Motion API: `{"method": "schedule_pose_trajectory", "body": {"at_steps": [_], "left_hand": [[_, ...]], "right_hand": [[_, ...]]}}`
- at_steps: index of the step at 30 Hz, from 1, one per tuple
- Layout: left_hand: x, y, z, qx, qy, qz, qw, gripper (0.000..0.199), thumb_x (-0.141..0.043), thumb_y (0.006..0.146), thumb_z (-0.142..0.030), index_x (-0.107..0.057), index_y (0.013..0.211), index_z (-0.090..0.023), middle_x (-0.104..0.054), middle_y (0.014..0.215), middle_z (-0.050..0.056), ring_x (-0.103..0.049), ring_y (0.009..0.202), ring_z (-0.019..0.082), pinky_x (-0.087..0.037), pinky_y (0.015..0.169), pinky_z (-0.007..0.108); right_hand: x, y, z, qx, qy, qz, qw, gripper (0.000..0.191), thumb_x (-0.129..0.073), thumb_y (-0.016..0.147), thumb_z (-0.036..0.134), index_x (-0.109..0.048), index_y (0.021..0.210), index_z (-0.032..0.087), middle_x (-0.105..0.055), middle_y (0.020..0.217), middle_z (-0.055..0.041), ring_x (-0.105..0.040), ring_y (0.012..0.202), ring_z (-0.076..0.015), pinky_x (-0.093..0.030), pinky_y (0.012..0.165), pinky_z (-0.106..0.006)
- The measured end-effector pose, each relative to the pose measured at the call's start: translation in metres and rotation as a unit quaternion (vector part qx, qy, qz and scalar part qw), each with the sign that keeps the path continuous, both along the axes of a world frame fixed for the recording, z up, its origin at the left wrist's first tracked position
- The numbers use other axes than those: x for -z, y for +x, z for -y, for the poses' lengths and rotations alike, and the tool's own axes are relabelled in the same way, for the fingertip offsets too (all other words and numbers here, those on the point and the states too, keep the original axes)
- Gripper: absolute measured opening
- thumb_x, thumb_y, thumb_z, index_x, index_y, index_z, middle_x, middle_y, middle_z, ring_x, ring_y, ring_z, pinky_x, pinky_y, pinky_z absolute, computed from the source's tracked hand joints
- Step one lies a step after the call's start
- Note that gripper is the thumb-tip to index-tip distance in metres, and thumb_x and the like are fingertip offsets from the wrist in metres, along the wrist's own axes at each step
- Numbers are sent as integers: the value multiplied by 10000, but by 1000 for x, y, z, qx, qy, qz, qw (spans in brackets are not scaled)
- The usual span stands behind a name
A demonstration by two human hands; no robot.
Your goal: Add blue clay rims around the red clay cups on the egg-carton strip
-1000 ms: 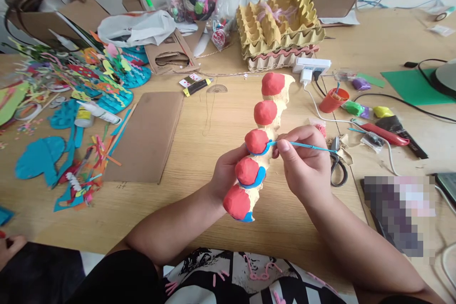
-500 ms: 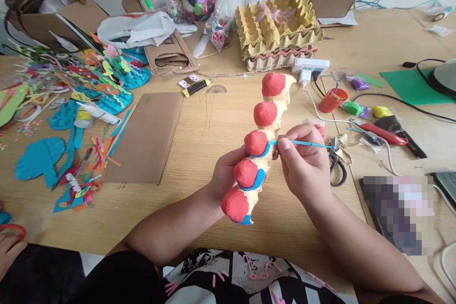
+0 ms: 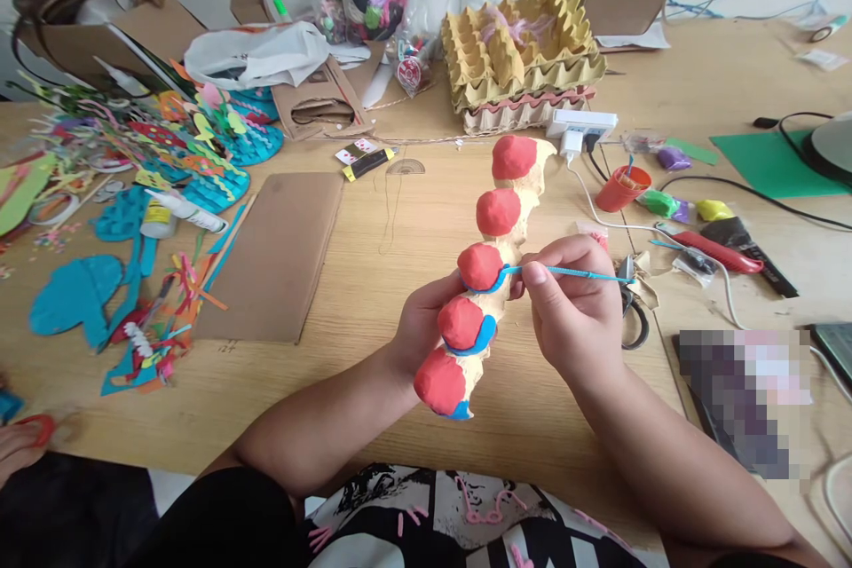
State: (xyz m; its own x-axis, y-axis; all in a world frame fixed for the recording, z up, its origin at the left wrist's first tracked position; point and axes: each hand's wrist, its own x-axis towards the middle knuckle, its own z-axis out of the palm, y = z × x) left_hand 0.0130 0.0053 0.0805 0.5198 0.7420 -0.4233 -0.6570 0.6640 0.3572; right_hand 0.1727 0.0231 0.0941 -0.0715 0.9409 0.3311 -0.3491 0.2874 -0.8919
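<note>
A strip of egg carton (image 3: 527,206) with several red clay domes (image 3: 498,212) is held upright and tilted above the table. Blue clay (image 3: 485,335) edges the lower domes. My left hand (image 3: 426,319) grips the strip from behind at its middle, its fingertips partly hidden. Between thumb and fingers my right hand (image 3: 565,302) pinches a thin blue stick (image 3: 579,272), whose tip touches blue clay beside the middle dome.
Brown cardboard (image 3: 270,257) lies left of the strip, with blue pieces (image 3: 76,297) and paper scraps beyond. Egg trays (image 3: 525,62) stand at the back. Right are a red cup (image 3: 624,187), scissors (image 3: 635,319) and cables. Another person's hand (image 3: 19,448) holds red-handled scissors at lower left.
My right hand has shifted slightly right with the blue stick, whose tip stays at the middle dome. The other person's hand at lower left has moved a little.
</note>
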Motion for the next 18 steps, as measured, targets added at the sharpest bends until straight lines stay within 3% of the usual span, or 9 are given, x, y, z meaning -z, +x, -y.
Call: {"method": "schedule_pose_trajectory", "body": {"at_steps": [5,8,18], "left_hand": [[-11,6,1,-25,-3,65,998,160,-779,779,-276,-675,846,-175,-637,709,0,-639,608,116,-497,485,194],[-15,9,2,-27,-4,79,997,130,-758,807,-271,-679,842,-174,-665,726,7,-639,605,119,-514,489,202],[-13,6,1,-27,12,21,999,252,-742,819,-319,-690,1038,-207,-667,788,13,-602,595,107,-477,464,189]], "right_hand": [[-3,1,3,20,-15,19,1000,144,-751,917,272,-624,855,248,-661,692,55,-666,636,-107,-567,585,-244],[-6,2,3,16,-30,20,999,163,-754,915,288,-614,841,250,-653,670,58,-653,609,-109,-561,575,-249],[-8,-2,4,14,-54,4,998,267,-782,876,421,-575,839,255,-633,636,59,-636,572,-124,-540,558,-267]]}}
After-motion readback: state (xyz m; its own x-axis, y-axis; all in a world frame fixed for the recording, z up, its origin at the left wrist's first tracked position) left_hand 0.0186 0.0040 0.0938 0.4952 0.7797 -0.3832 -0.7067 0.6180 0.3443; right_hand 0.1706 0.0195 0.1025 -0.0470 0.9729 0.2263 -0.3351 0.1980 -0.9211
